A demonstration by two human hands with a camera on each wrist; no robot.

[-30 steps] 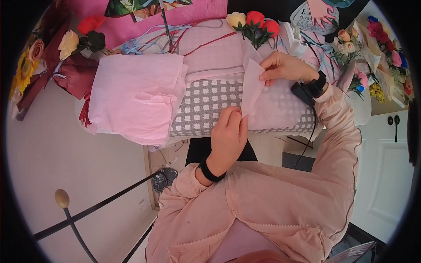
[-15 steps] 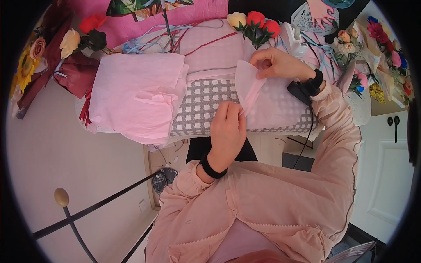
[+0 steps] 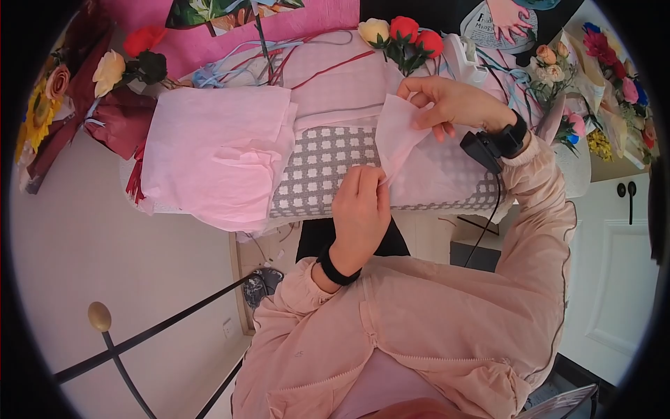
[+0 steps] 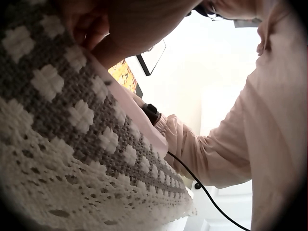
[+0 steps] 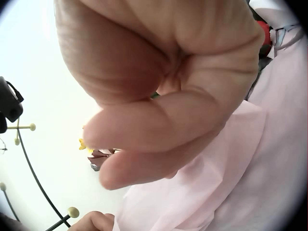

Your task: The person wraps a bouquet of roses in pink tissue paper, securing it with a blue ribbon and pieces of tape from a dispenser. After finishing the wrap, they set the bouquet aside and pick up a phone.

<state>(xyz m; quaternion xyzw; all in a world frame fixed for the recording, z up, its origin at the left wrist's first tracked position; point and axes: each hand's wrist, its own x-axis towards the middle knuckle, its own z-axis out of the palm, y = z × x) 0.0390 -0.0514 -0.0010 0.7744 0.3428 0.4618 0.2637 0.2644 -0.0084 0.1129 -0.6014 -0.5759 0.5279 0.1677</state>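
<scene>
A thin pink sheet (image 3: pixel 399 129) with a folded-over edge lies at the right half of the table, over a grey and white checked cloth (image 3: pixel 324 164). At the sheet's upper part the right hand (image 3: pixel 457 108) pinches the fold between thumb and fingers. Lower down, the left hand (image 3: pixel 361 213) pinches the sheet's near corner at the table's front edge. Curled fingers (image 5: pixel 139 125) fill the right wrist view, with the pink sheet (image 5: pixel 192 192) hanging below them. In the left wrist view the left hand (image 4: pixel 120 29) is dark, its fingertips partly hidden.
A stack of pink sheets (image 3: pixel 216 146) lies on the left. Behind are ribbons (image 3: pixel 300 59), three artificial roses (image 3: pixel 403 35) and a white device (image 3: pixel 464 59). Bouquets stand at both sides, and a black cable (image 3: pixel 488 230) hangs from the right wrist.
The sheet's fold has opened out towards the left at its upper part. The right hand has shifted slightly and its lower fingers hang looser; the left hand has moved a little left.
</scene>
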